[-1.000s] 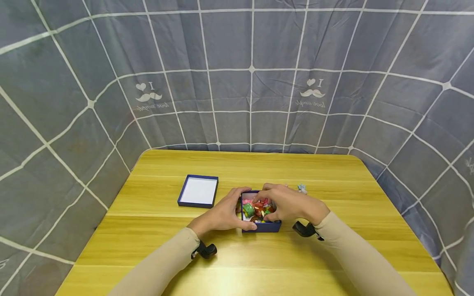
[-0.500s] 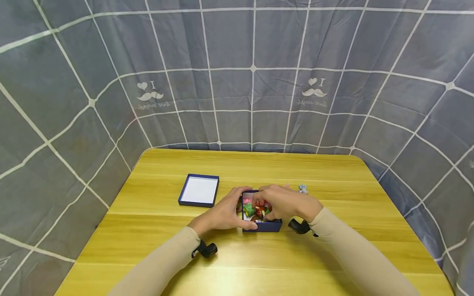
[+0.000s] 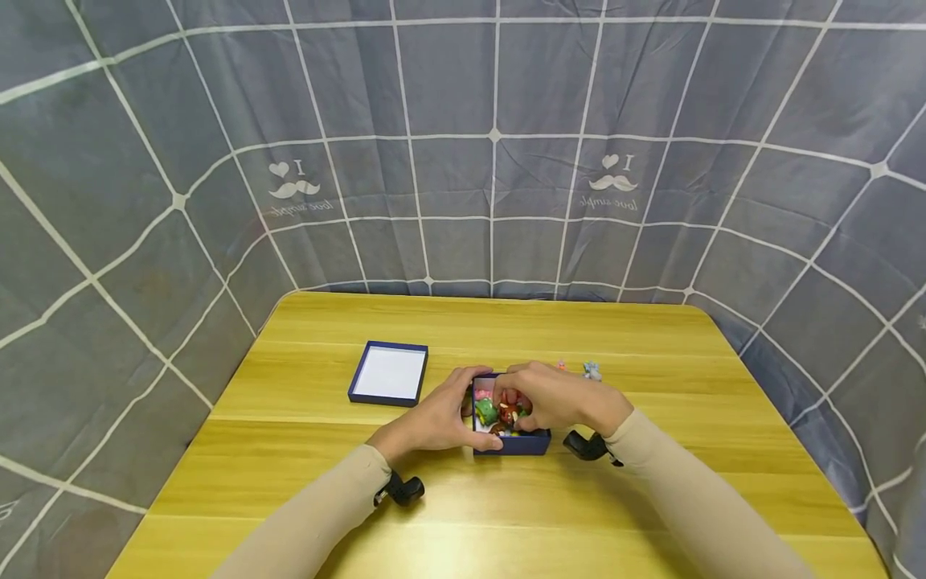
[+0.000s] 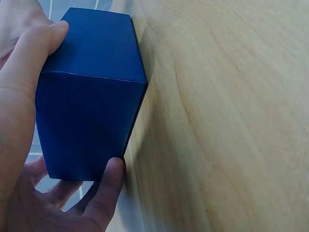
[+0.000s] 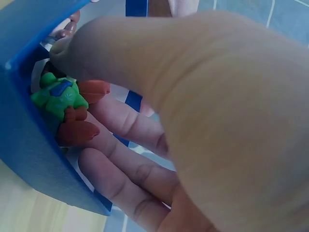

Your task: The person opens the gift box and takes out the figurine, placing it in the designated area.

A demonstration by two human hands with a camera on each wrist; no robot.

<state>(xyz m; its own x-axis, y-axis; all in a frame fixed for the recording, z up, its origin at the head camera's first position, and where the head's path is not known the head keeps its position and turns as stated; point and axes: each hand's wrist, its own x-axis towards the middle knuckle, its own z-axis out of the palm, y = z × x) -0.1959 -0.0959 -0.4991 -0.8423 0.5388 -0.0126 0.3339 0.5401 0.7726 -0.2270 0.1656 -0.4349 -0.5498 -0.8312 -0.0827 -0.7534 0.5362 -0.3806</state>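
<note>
A dark blue open box (image 3: 512, 445) stands mid-table with several small toy figurines inside. My left hand (image 3: 437, 412) grips its left end, thumb on the near wall and fingers round the far side; the left wrist view shows the box's outer walls (image 4: 91, 125). Inside the box, my right hand (image 3: 567, 394) pinches a reddish-brown toy figurine (image 3: 509, 414) between thumb and fingers. The right wrist view shows this figurine with a green garment (image 5: 60, 94) and brown feet. Beside it in the box lies a green figurine (image 3: 486, 412), with pink ones behind. My right hand covers the box's right part.
A square blue lid with a white inside (image 3: 388, 374) lies face up to the left of the box. Behind my right hand stand a blue-grey figurine (image 3: 592, 371) and a partly hidden pink one (image 3: 560, 365). A grey checked curtain (image 3: 456, 185) surrounds the table.
My right hand has shifted slightly left and deeper into the box, and its fingers have closed round the reddish-brown figurine. The left hand and the box have stayed in place.
</note>
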